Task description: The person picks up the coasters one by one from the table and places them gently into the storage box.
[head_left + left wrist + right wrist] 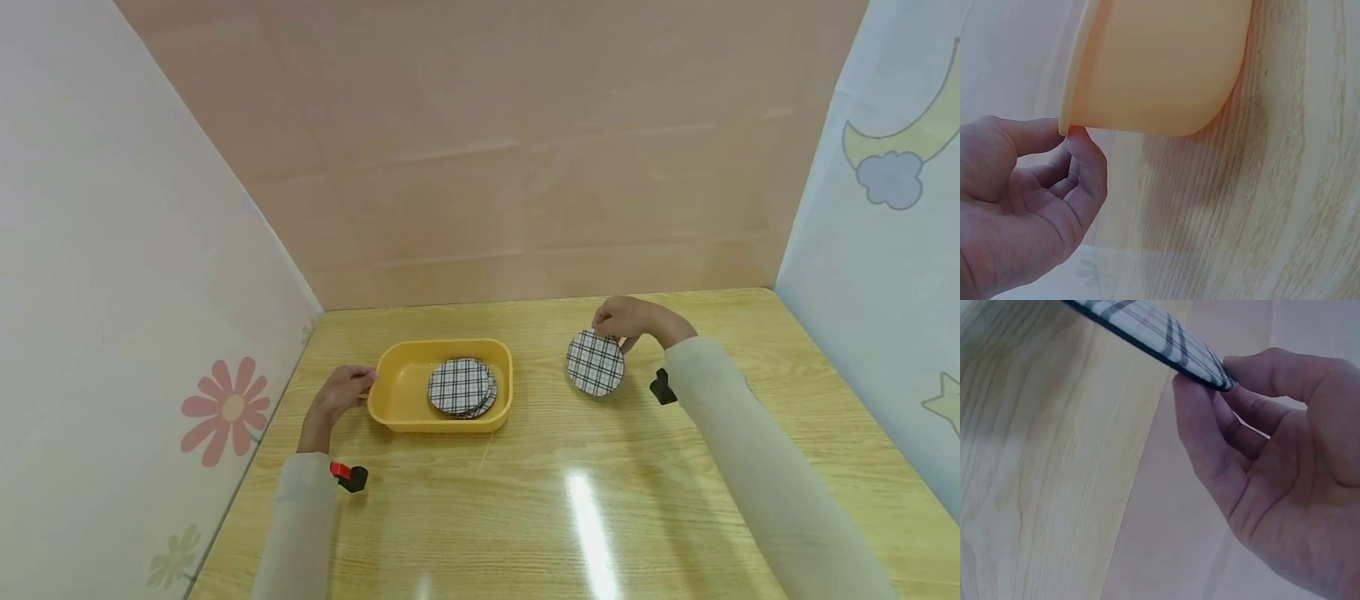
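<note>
While a wooden table (600, 500) fills the view, a yellow tray (397, 392) sits left of centre holding a stack of plaid coasters (461, 387). The left hand (341, 396) pinches the tray's rim. Well right, the right hand (626, 318) pinches one plaid coaster (595, 363), tilted above the table.

We see a yellow plastic rectangular tray (390, 379) holding round coasters in white with black plaid lines (461, 387). Another black-and-white plaid round coaster (595, 362) has a dark edge. The light wooden table (600, 500) shows pale yellow grain.
</note>
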